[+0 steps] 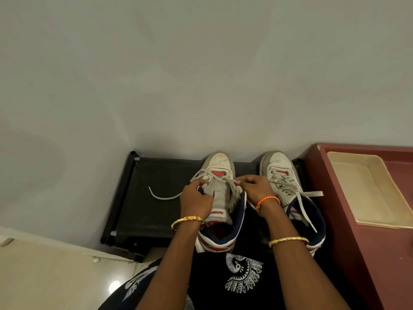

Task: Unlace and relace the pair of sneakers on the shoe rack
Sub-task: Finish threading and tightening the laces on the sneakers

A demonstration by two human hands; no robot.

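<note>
Dim, soft light; wide-angle edge distortion

Right sneaker (288, 198) heel behind forearm (288, 233)

A cream tray (362, 189) lies on a dark red cabinet (348, 220); pale wall (201, 74) behind the cabinet, glossy floor (55, 276) far left of it.

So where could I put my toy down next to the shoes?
The shoe rack is bare on its left side, between its frame and the left sneaker, except for a loose lace end. The cream tray on the red cabinet looks bare. Between the sneakers, both hands crowd it.
</note>
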